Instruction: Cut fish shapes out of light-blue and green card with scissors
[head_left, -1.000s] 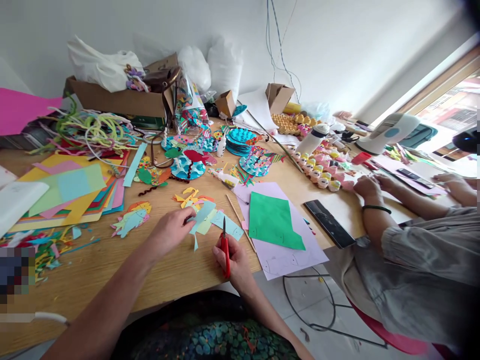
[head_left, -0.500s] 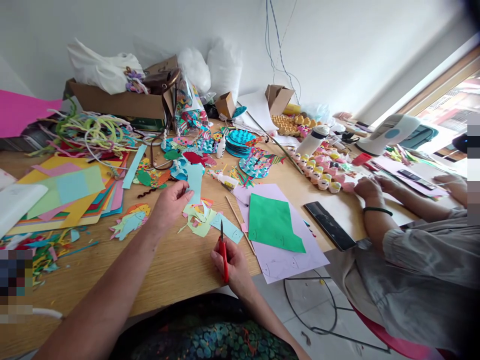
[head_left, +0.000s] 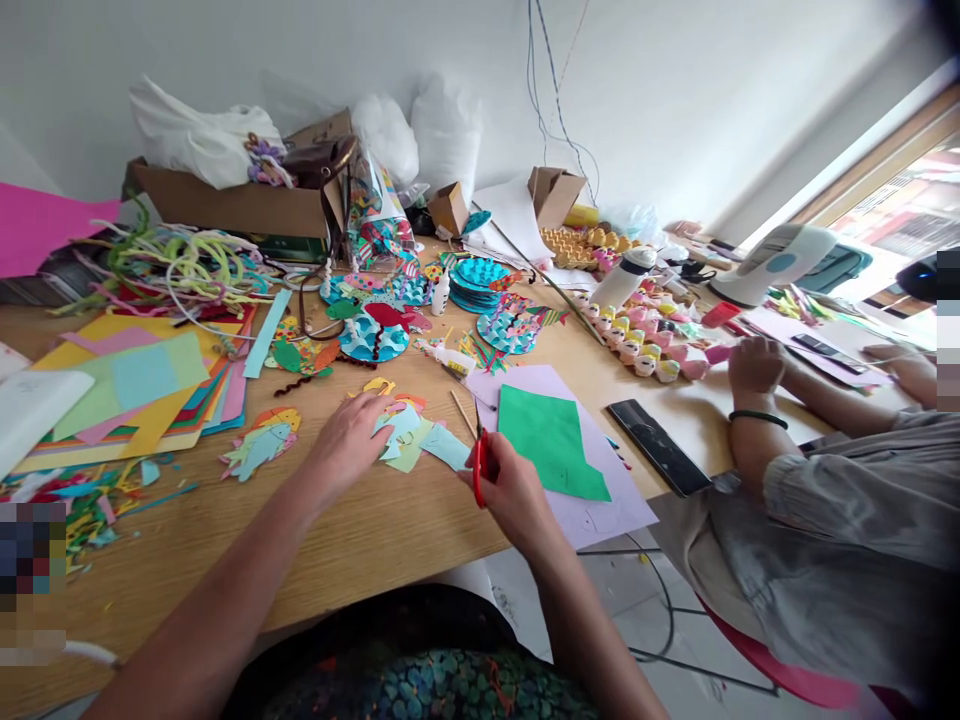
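Over the scrap pile my left hand [head_left: 349,435] is open, with its fingers stretched out and nothing seen in them. Light blue paper scraps [head_left: 403,428] lie at its fingertips, on top of green and orange ones. My right hand [head_left: 514,490] is closed round the red-handled scissors [head_left: 480,470], whose blades point away from me and are partly hard to see. A light blue paper strip [head_left: 445,446] lies just left of that hand; its right end reaches the fingertips, and I cannot tell whether they touch it. Right of the scissors is a green sheet [head_left: 551,440] on a lilac sheet [head_left: 634,515].
Paper fish cutouts [head_left: 262,445] and stacked coloured paper [head_left: 161,375] lie to the left. Glue bottles [head_left: 450,358], a wooden stick [head_left: 463,412] and blue decorated crafts [head_left: 373,338] are beyond my hands. A black phone [head_left: 658,447] lies right, near a co-worker's hand [head_left: 756,365].
My left hand has let go of the light blue paper it held up and lowered over the scraps. My right hand has moved right and forward with the scissors.
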